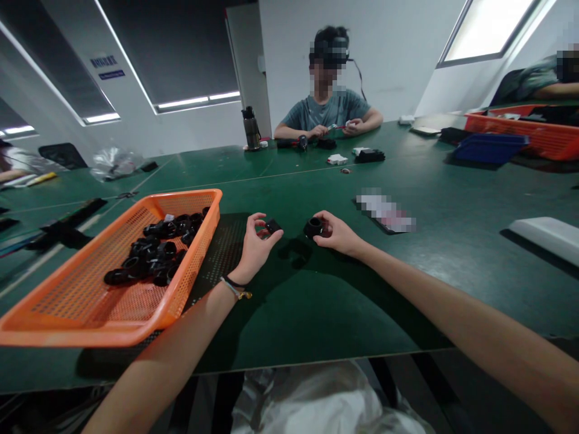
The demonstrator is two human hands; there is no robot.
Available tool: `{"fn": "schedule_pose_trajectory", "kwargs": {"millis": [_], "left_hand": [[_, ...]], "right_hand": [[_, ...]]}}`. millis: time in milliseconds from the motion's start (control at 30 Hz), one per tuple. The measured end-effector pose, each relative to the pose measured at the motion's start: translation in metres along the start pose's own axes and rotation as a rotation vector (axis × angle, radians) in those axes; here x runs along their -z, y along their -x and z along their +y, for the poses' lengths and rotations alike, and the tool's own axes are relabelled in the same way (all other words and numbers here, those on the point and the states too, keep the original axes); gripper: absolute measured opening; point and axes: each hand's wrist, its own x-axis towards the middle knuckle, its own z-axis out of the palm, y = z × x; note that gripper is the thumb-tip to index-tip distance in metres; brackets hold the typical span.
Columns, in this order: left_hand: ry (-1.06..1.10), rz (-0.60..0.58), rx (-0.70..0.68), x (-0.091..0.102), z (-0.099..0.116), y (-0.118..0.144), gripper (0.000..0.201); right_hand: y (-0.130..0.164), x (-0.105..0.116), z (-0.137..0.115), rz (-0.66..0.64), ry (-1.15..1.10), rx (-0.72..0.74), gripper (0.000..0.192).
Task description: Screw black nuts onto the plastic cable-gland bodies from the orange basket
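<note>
My left hand [254, 246] pinches a small black square part [273, 226] between thumb and fingers, just above the green table [316, 301]. A short way to its right, my right hand [337, 233] grips a round black ring-shaped part [313, 227]. The two parts are apart, with a small gap between them. An orange mesh basket [90, 313] sits to the left of my left hand and holds several more black ring parts [156, 250]. Under the basket's right side lies a dark perforated mat [226, 247].
Across the table a person in a grey shirt [328, 111] handles small items, with a dark bottle [251, 128] nearby. A blue bin [488, 147] and an orange crate [538, 135] stand far right. A white flat object [549, 236] lies at right. A card [384, 214] lies beyond my right hand.
</note>
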Motion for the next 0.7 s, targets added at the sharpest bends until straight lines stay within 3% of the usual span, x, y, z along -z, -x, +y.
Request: {"fn": "schedule_pose_trajectory", "kwargs": {"millis": [200,500,700], "left_hand": [[0.255,-0.117,0.154,-0.003,0.006,0.001,0.034],[0.079,-0.196,0.173,-0.006,0.009,0.004,0.028],[0.096,-0.283,0.174,-0.008,0.011,0.008,0.033]], "right_hand": [[0.000,0.000,-0.006,0.029,-0.073,-0.028,0.035],[0.000,-0.004,-0.002,0.008,-0.152,-0.025,0.043],[0.004,-0.009,-0.005,-0.082,-0.159,0.044,0.035]]}}
